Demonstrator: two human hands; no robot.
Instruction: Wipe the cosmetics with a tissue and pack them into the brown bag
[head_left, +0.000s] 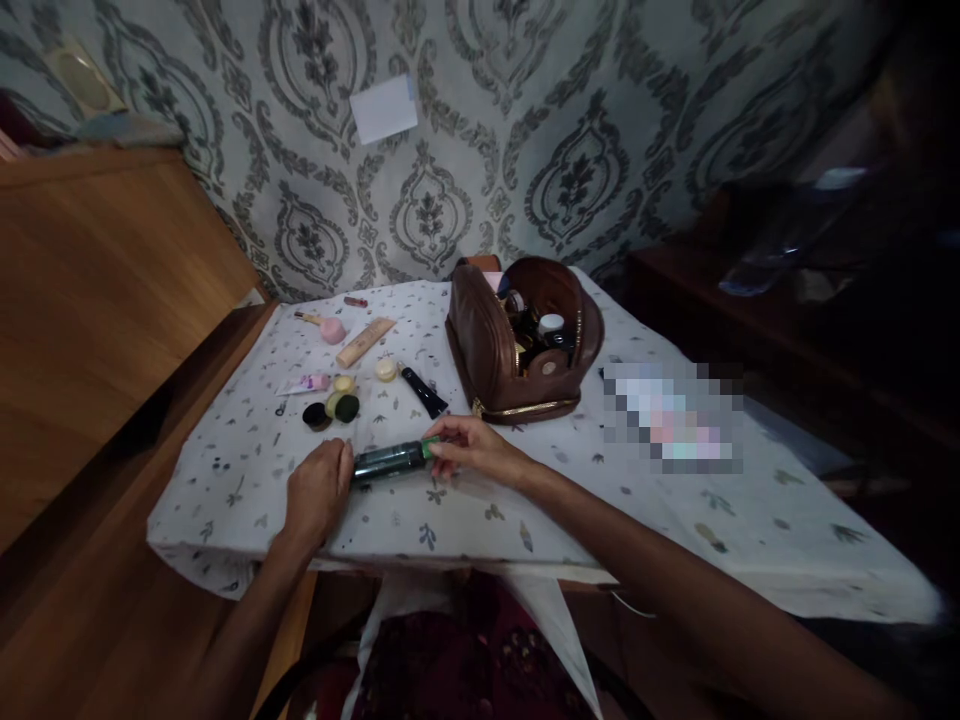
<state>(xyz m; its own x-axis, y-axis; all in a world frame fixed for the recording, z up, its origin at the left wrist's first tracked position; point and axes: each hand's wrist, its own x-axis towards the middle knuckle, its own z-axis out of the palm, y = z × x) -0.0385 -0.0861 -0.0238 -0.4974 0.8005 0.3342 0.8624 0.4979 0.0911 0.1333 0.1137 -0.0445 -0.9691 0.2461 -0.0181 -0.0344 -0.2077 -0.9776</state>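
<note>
A dark, see-through bottle with a green cap lies sideways low over the front of the table. My left hand is closed around its left end. At the other end, the fingers of my right hand pinch the green cap. Just beyond the bottle are a black tube, a small cream-coloured jar and dark round lids or jars. A brown cosmetic bag stands unzipped behind my right hand, with several containers inside, one topped by a white lid.
On the patterned white tablecloth lie a beige tube, a pink round item, a small white-and-pink tube and a small reddish stick. A blurred-out item lies right. A wooden cabinet borders the left.
</note>
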